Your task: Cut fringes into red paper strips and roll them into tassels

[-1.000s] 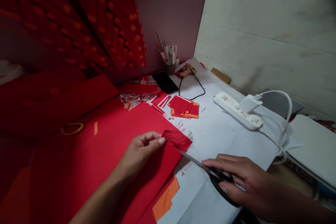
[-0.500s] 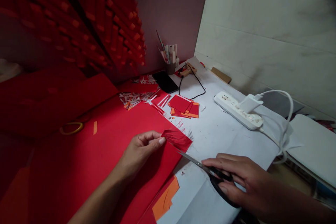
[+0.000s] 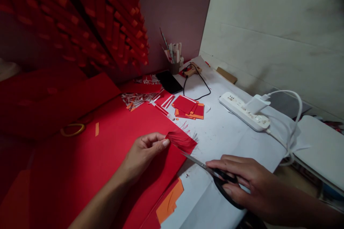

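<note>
Between thumb and fingers, my left hand [image 3: 149,150] pinches a small piece of red paper [image 3: 182,142] with fine slits cut along it. That piece is held above a large red sheet [image 3: 107,161], against which its outline is hard to make out. My right hand [image 3: 239,182] grips black-handled scissors [image 3: 197,161]. Their blades point left, with the tips near the lower edge of the held piece. Thin red slivers [image 3: 185,126] lie just beyond it on the white table covering [image 3: 228,143].
Stacked red and orange cards [image 3: 188,106] lie behind my hands, near paper scraps [image 3: 138,99] and a black phone [image 3: 169,81]. A white power strip [image 3: 243,112] with a charger sits to the right. Yellow-handled scissors [image 3: 72,129] rest at left; a pen cup [image 3: 174,66] stands at the back.
The view has shifted slightly. Both hands, the red paper and the scissors stay in nearly the same places.
</note>
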`<state>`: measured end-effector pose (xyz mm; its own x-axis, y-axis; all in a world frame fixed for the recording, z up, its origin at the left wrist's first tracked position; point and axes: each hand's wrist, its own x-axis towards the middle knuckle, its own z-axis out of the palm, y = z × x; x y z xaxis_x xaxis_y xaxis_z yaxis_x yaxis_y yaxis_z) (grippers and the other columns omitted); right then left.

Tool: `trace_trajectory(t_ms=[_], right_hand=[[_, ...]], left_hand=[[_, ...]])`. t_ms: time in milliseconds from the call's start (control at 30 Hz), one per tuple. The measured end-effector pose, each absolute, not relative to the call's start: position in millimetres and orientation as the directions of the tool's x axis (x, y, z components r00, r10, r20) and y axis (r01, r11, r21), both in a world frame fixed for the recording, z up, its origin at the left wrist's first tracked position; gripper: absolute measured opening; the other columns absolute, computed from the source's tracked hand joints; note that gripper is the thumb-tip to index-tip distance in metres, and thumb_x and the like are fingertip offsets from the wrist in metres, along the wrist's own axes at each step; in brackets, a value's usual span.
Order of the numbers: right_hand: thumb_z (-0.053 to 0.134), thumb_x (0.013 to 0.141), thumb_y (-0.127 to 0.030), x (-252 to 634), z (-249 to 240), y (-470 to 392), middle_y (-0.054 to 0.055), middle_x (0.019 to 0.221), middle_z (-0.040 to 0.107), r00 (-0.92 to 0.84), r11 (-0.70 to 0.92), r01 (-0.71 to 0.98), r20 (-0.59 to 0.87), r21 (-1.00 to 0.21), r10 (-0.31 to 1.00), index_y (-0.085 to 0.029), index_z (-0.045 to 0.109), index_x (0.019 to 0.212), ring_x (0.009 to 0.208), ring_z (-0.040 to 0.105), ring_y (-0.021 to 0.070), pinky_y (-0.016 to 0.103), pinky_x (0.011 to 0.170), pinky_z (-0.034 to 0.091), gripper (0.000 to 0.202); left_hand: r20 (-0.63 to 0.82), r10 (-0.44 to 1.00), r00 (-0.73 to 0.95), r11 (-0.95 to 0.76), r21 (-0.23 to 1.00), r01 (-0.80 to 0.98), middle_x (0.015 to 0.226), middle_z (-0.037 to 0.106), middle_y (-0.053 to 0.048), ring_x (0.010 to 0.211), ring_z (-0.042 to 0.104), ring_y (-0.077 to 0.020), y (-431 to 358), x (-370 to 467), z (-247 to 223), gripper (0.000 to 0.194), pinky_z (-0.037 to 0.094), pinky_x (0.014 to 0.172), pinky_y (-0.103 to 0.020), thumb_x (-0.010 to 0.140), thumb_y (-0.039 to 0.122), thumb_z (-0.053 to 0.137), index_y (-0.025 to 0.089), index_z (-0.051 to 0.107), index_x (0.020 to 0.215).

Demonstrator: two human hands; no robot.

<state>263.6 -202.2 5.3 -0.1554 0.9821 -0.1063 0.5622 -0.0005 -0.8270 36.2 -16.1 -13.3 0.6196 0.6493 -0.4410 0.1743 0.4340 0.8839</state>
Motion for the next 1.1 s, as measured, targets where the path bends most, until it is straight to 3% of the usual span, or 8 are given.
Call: trace_trajectory(t_ms=[367,533,767,1100], right_hand=[[0.055,0.086,-0.010,262.8,4.0,-203.1,0.009,0.117,0.069,-0.153,-0.017,0.546,-0.119,-0.838,0.981,-0.025,0.056,0.134,0.105,0.065,0.0238,0.031,0.078,0.057,0.050],[0.055,0.086,-0.012,261.3,2.3,-203.1,0.011,0.117,0.069,-0.119,-0.034,0.568,-0.122,-0.823,0.985,-0.023,0.057,0.133,0.099,0.067,0.0244,0.029,0.070,0.057,0.048],[0.055,0.086,-0.012,260.8,3.4,-203.5,0.010,0.111,0.070,-0.130,-0.016,0.568,-0.109,-0.823,0.985,-0.023,0.057,0.133,0.082,0.068,0.0199,0.030,0.071,0.058,0.048],[0.056,0.086,-0.012,261.0,3.0,-202.7,0.011,0.108,0.069,-0.136,-0.030,0.537,-0.121,-0.843,0.983,-0.023,0.057,0.132,0.092,0.068,0.0237,0.030,0.068,0.058,0.048]], left_hand=[[-0.439,0.657,0.613,0.438,0.884,0.163,0.060,0.056,0.006,0.052,0.041,-0.0050,-15.5,37.7,-11.6,0.034,0.031,0.051,-0.016,0.069,0.045,0.083,0.015,0.067,0.072],[-0.440,0.656,0.613,0.446,0.881,0.155,0.059,0.056,0.006,0.051,0.041,-0.0048,-16.2,37.9,-11.6,0.033,0.030,0.049,-0.016,0.069,0.043,0.083,0.015,0.067,0.071],[-0.425,0.664,0.615,0.435,0.889,0.146,0.060,0.056,0.006,0.053,0.042,-0.0050,-15.7,37.8,-10.3,0.031,0.032,0.052,-0.016,0.070,0.042,0.083,0.015,0.068,0.072],[-0.439,0.657,0.613,0.436,0.884,0.166,0.060,0.055,0.005,0.052,0.040,-0.0055,-15.6,36.9,-11.1,0.029,0.030,0.051,-0.017,0.072,0.042,0.081,0.016,0.067,0.072]])
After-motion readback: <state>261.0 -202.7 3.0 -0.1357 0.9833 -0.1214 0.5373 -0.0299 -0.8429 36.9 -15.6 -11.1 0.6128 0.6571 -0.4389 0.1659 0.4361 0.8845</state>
